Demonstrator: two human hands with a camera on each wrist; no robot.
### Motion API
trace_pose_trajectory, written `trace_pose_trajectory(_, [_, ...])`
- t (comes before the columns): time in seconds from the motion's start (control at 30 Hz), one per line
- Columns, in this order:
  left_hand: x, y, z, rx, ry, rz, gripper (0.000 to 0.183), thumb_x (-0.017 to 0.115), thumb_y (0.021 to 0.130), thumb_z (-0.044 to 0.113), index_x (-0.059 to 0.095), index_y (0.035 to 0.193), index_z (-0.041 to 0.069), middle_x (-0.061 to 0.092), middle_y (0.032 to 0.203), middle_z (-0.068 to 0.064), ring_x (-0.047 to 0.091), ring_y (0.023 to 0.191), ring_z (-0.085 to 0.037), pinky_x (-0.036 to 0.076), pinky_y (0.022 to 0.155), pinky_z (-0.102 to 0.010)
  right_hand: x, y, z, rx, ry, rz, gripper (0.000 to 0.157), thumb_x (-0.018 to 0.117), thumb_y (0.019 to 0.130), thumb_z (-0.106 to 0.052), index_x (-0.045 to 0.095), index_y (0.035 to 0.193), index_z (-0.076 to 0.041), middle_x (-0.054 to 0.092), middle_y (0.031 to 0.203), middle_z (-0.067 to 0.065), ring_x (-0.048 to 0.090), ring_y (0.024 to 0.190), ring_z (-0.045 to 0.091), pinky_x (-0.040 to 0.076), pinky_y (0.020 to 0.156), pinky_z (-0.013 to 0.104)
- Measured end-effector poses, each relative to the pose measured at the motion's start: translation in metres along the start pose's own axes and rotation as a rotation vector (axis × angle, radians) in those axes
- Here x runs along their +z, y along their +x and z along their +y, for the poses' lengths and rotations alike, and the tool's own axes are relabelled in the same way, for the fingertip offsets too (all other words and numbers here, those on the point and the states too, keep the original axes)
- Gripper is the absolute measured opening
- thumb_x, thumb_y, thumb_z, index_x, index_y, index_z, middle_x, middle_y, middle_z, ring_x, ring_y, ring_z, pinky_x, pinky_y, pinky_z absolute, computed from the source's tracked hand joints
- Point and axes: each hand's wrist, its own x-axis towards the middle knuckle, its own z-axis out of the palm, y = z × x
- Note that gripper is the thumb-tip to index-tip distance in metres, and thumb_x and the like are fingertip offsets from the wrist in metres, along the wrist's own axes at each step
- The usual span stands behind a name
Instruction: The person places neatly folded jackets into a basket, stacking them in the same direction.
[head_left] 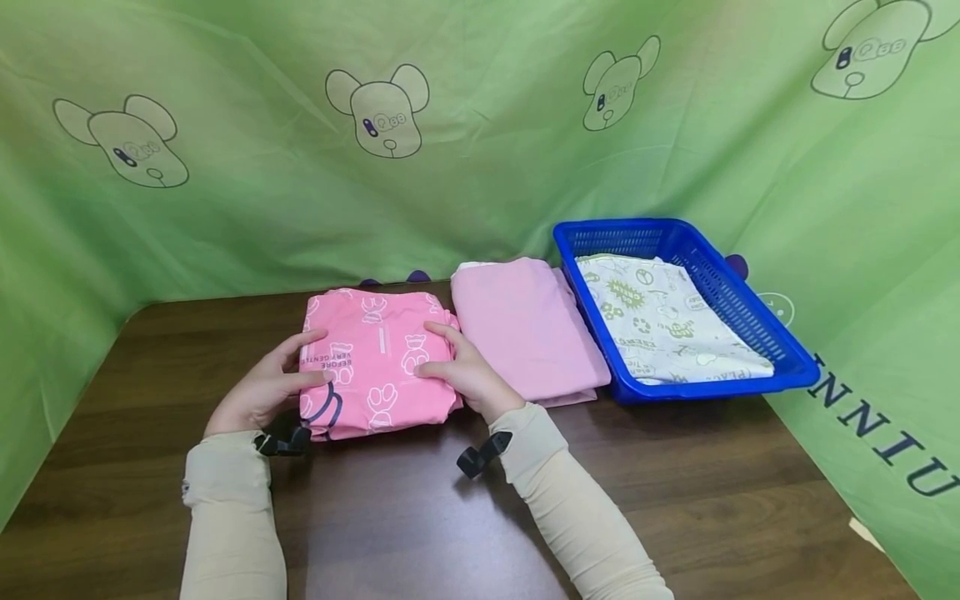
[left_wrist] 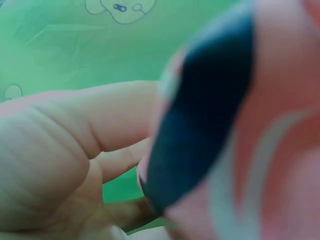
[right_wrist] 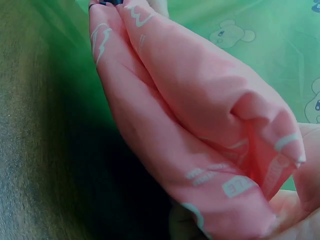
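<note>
A folded pink printed cloth (head_left: pixel 378 362), with white animal outlines, dark lettering and a dark curved print, is held between both hands. My left hand (head_left: pixel 262 387) grips its left edge, thumb on top and the other fingers partly hidden beneath. On the opposite edge, my right hand (head_left: pixel 472 371) pinches the cloth with thumb and fingers. The right wrist view shows the bundle's (right_wrist: pixel 185 100) thick folded layers above the dark tabletop. Up close in the left wrist view, the left hand (left_wrist: pixel 75 145) curls at the side of the fabric (left_wrist: pixel 280 165), some fingers behind it.
Beside the right hand lies a folded plain pink cloth (head_left: pixel 525 325) on the brown wooden table (head_left: pixel 390 525). A blue plastic basket (head_left: pixel 720 387) stands at the right, holding a folded white cloth with green print (head_left: pixel 660 317). Green printed curtain (head_left: pixel 487 167) hangs behind the table.
</note>
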Motion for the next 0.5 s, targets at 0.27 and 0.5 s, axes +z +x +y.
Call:
trace_pose_trajectory(0.27, [-0.001,-0.005,0.009,0.01,0.012,0.009,0.075,0.068,0.085,0.012,0.027,0.147,0.016,0.028,0.135,-0.022,0.055,0.098,-0.021,0.053,0.079,-0.035,-0.001,-0.003,-0.009,0.011,0.034,-0.02,0.074,0.07,0.076,0.004,0.042,0.14,-0.02,0.042,0.131,0.016,0.06,0.085,0.021,0.055,0.067,0.032])
trace_pose_trajectory(0.5, [-0.001,-0.009,0.014,0.032,-0.011,0.009,0.071,0.068,0.085,0.01,0.03,0.145,0.018,0.03,0.131,-0.018,0.059,0.094,-0.02,0.054,0.077,-0.038,-0.001,-0.009,-0.018,0.014,0.041,-0.017,0.072,0.07,0.077,0.001,0.044,0.138,-0.027,0.047,0.126,0.015,0.064,0.079,0.024,0.056,0.064,0.038])
